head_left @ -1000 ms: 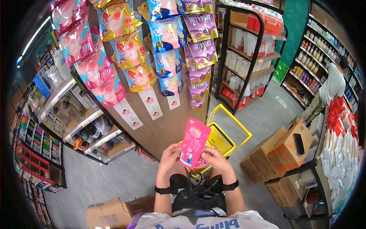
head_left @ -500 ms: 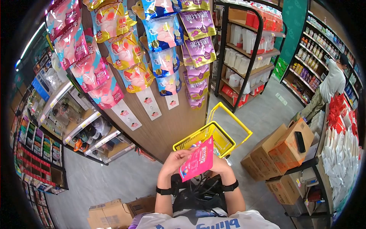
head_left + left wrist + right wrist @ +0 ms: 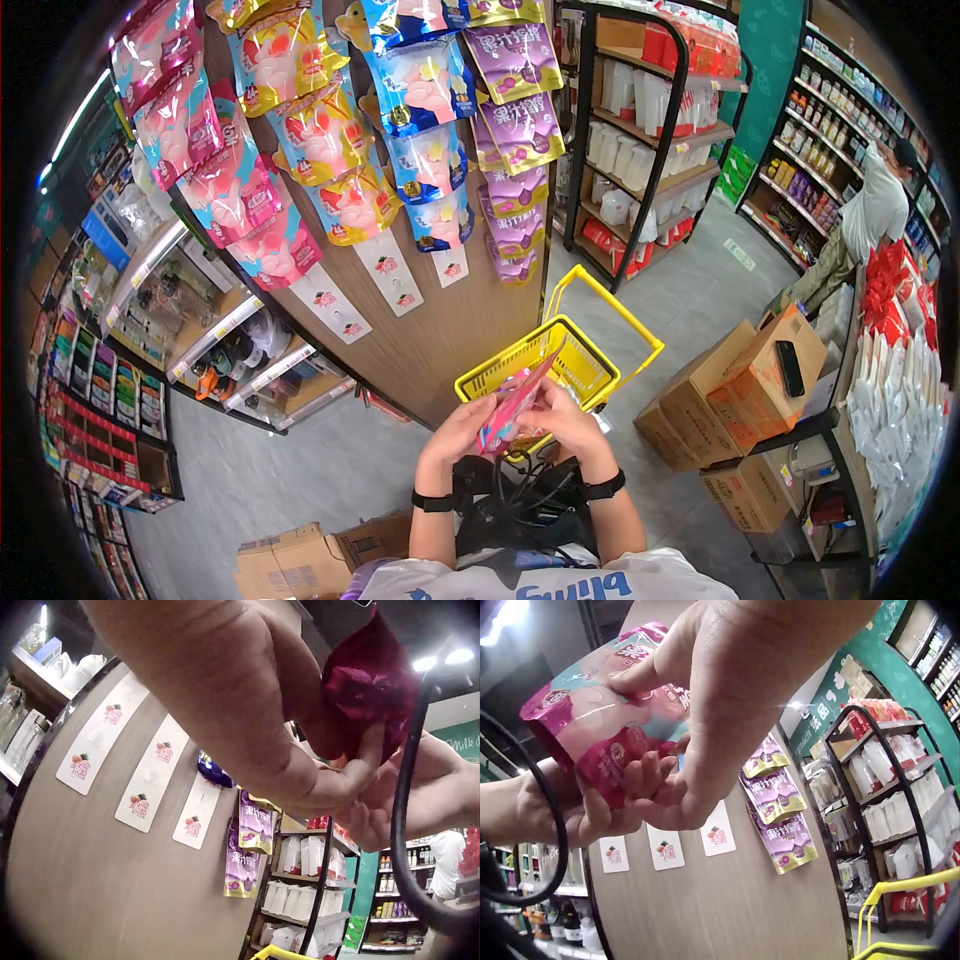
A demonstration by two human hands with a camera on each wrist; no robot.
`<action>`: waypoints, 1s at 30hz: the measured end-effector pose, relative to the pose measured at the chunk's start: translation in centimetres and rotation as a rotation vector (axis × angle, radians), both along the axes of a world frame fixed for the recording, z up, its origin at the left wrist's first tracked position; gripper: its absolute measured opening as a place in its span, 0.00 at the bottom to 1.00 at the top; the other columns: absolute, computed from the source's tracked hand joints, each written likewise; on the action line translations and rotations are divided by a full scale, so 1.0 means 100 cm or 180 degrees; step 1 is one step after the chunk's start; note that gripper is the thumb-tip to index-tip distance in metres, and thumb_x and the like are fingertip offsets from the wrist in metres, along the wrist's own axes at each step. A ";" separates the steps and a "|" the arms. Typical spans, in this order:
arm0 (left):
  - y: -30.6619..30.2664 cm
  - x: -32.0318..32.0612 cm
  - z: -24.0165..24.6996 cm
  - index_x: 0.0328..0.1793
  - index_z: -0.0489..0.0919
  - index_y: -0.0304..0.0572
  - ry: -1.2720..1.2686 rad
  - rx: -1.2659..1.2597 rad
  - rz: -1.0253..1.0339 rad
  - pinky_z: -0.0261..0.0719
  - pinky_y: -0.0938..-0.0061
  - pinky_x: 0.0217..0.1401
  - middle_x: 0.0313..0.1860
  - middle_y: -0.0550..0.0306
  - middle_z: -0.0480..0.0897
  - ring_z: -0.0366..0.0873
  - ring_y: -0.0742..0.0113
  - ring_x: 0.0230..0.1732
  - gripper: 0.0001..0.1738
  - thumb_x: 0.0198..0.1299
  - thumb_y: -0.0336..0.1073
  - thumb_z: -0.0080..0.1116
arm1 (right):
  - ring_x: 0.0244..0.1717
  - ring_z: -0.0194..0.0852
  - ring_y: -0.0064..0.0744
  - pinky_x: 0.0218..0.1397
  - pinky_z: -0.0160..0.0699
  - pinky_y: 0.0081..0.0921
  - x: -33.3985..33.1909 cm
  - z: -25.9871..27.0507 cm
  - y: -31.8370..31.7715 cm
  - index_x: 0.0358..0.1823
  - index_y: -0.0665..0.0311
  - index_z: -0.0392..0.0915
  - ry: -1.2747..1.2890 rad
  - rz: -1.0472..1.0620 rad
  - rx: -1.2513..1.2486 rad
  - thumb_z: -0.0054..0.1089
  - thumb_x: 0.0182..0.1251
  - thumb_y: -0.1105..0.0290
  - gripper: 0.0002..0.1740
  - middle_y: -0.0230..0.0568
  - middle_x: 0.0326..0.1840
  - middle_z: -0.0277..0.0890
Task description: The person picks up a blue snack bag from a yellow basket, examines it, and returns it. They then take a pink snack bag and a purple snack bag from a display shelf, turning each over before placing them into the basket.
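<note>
Both hands hold a glossy pink and teal candy pouch in front of the body. Seen from the head it stands nearly edge-on. In the right wrist view, the face of the pouch carries a picture of a pale pink sweet. My left hand grips its left side, with fingers curled under it in the left wrist view. On the other side my right hand pinches the pouch, thumb pressed on the printed face and fingers behind. Just beyond the hands is a yellow shopping basket with some packets inside.
Rows of candy pouches hang on a wooden display panel ahead. Cardboard boxes, one with a black phone-like object on top, stand at right. A person is by the far shelves. Flattened cardboard lies at lower left.
The pouch has turned from its flat pink printed side facing up to nearly edge-on, dropping slightly lower. Both hands have shifted their hold on it. More of the yellow basket shows than a second ago.
</note>
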State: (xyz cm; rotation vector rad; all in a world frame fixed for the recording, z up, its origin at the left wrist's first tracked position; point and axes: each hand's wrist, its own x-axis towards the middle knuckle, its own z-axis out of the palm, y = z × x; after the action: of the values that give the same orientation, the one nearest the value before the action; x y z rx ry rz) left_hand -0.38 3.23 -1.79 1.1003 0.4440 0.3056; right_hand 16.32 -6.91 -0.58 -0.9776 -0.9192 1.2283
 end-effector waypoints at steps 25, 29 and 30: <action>0.013 0.014 -0.034 0.57 0.70 0.34 0.0438 -0.0713 0.0640 0.83 0.69 0.47 0.48 0.56 0.79 0.79 0.67 0.45 0.18 0.67 0.39 0.48 | 0.48 0.76 0.32 0.49 0.79 0.36 0.025 -0.054 0.007 0.58 0.66 0.65 0.1160 -0.0512 -0.1298 0.57 0.66 0.64 0.23 0.40 0.51 0.73; 0.026 0.026 -0.035 0.62 0.65 0.30 0.0658 -0.0435 0.0445 0.82 0.67 0.51 0.54 0.51 0.75 0.77 0.62 0.53 0.22 0.67 0.38 0.47 | 0.48 0.76 0.34 0.51 0.79 0.41 0.039 -0.065 0.021 0.58 0.66 0.64 0.1100 -0.0234 -0.1382 0.59 0.64 0.65 0.24 0.41 0.50 0.73; 0.030 0.029 -0.035 0.62 0.65 0.30 0.0642 -0.0424 0.0401 0.82 0.67 0.51 0.54 0.50 0.75 0.76 0.62 0.53 0.22 0.67 0.38 0.47 | 0.48 0.76 0.34 0.51 0.79 0.41 0.041 -0.070 0.024 0.58 0.65 0.64 0.1202 -0.0249 -0.1412 0.59 0.64 0.65 0.24 0.41 0.50 0.73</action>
State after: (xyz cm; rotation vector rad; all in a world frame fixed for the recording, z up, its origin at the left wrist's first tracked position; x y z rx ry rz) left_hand 2.56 6.20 -5.31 0.9785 0.7055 0.2724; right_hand 20.46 -4.50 -7.58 -1.0626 -0.3133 1.5188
